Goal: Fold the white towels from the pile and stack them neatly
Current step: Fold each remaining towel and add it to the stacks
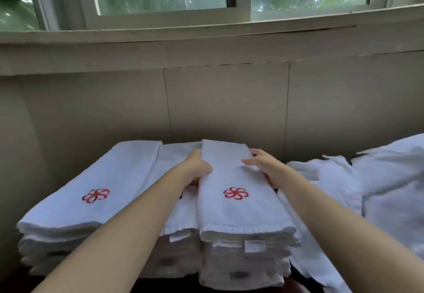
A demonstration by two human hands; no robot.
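A folded white towel [231,178] with a red emblem lies on top of the right-hand stack of folded towels [243,263]. My left hand [196,166] grips its left edge, thumb on top and fingers tucked underneath. My right hand [263,164] grips its right edge the same way, thumb lying across the cloth. A second stack of folded towels [75,201], also topped by a red emblem, stands to the left. The loose pile of unfolded white towels [376,184] lies to the right.
A beige wall [224,99] rises directly behind the stacks, with a window sill [206,33] and window above. A folded towel [181,212] sits lower between the two stacks. The dark surface edge shows at the bottom.
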